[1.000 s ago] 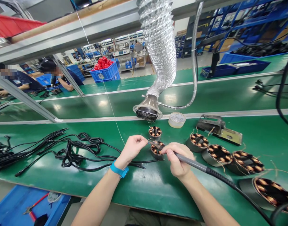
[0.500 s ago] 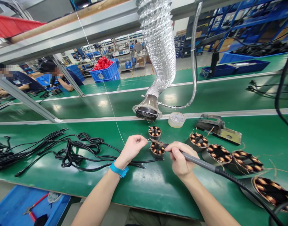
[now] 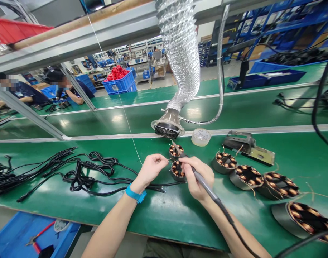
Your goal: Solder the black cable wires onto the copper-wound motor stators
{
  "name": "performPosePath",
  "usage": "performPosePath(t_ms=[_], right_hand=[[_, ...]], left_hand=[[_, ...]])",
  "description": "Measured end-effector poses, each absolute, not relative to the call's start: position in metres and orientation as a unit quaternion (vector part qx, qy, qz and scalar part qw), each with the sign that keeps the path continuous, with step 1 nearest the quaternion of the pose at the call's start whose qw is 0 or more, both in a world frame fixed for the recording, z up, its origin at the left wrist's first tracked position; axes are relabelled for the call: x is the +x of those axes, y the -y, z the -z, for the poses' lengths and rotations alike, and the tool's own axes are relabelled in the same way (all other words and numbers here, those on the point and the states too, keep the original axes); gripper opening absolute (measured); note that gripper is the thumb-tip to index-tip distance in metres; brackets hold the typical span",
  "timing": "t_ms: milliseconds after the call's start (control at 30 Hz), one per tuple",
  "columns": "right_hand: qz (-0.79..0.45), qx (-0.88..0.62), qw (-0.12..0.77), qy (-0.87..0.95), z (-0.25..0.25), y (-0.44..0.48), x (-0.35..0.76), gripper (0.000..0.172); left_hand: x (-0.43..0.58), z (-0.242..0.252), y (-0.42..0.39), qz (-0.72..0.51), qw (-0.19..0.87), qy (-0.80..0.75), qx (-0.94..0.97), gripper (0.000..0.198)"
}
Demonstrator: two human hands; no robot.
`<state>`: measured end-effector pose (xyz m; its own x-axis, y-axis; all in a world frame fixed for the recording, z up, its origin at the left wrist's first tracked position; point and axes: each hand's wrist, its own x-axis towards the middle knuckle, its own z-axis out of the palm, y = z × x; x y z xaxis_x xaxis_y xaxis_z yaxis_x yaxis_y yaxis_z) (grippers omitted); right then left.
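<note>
My left hand (image 3: 153, 167) has its thumb and finger pinched on the solder wire (image 3: 130, 130), a thin silvery strand that hangs from above and passes behind the hand. A soldering iron (image 3: 204, 182) is gripped in my right hand (image 3: 197, 175). Its tip points up and away, over the farther stator (image 3: 176, 150), a small ring with copper windings; I cannot tell whether it touches. The nearer stator (image 3: 177, 170) sits between my hands, partly behind the right fingers, with short wire ends close to my left fingertips.
A fume extractor nozzle (image 3: 167, 129) hangs just beyond the stators. A tape roll (image 3: 201, 137) and an iron stand (image 3: 248, 147) lie behind. Several more stators (image 3: 247, 176) line the right. Black cables (image 3: 91, 172) spread leftward. Two co-workers (image 3: 70, 86) sit at far left.
My right hand has moved left and away from me with the soldering iron. The tip has left the wire ends near my left fingertips and now points farther off. My left hand stays put.
</note>
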<state>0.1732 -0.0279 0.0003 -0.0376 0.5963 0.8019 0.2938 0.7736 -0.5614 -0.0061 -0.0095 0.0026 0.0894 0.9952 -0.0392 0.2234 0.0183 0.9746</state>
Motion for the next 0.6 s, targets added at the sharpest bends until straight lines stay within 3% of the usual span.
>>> performPosePath(t_ms=[600], right_hand=[[-0.117,-0.31,0.5,0.8,0.023,0.012,0.157,0.049]], left_hand=[[-0.012,-0.007,0.011,-0.4,0.48,-0.453,0.637,0.023]])
